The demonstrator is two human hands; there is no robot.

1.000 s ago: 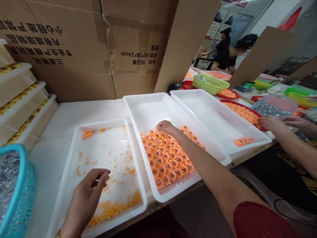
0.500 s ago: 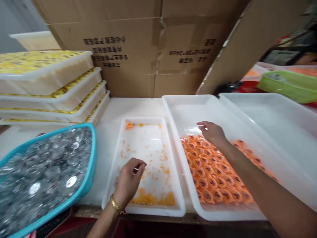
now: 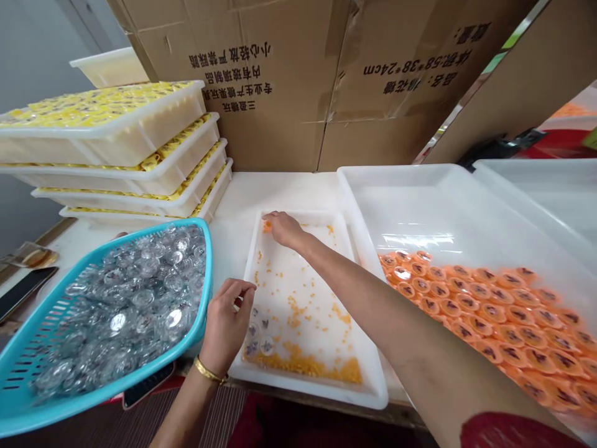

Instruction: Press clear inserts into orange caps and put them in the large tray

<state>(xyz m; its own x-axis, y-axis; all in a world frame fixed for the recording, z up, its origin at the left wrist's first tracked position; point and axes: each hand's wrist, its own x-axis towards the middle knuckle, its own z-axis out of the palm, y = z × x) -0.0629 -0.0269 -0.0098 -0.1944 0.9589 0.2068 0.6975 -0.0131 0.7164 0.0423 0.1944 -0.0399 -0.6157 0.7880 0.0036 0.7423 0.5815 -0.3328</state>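
Observation:
My right hand [image 3: 285, 229] reaches across the small white tray [image 3: 380, 398] to its far left corner. Its fingers close over a small round orange piece [image 3: 267, 226], partly covered by them. Beside the tray's left rim is my left hand [image 3: 229, 317], thumb and forefinger pinched together; whatever is between them is too small to make out. Orange crumbs [image 3: 303, 364] lie heaped along the tray's near end and scattered over its floor. A few small clear domed pieces [image 3: 259, 339] rest in the near left part.
Left stands a turquoise basket [image 3: 208, 274] of clear domed pieces, with stacked white trays [image 3: 140, 146] of yellow pieces behind. A large white tray [image 3: 359, 205] at right holds rows of orange cups [image 3: 480, 311]. Cardboard boxes [image 3: 289, 137] wall the back; a phone [image 3: 25, 292] lies far left.
My right hand has moved left from above the large tray to the small tray's far corner. The view has shifted left. Clear pieces now show near my left hand.

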